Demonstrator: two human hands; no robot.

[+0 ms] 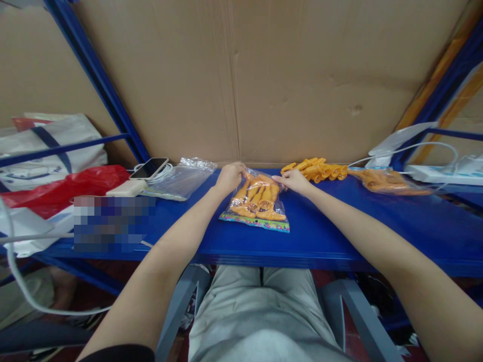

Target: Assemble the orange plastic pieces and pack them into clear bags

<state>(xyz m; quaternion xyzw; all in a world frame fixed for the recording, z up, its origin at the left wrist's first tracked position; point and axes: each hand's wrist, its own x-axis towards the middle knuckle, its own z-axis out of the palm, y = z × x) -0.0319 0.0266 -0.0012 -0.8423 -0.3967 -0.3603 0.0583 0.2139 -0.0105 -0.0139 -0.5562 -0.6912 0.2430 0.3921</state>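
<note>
Pinching the far, open end of a clear plastic bag of orange toy pieces (pixel 257 201) lying mid-shelf on the blue shelf (pixel 339 226): left hand (pixel 229 177) and right hand (pixel 292 180) each closed on a corner. Bag looks light, limp, slippery; the top corners seem the best hold. Loose orange pieces (pixel 317 169) sit just beyond.

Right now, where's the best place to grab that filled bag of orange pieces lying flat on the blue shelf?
Probably the far, open end of the filled bag, where both hands already pinch it. It lies flat with its printed sealed edge nearest you, so reach over the top.
</note>
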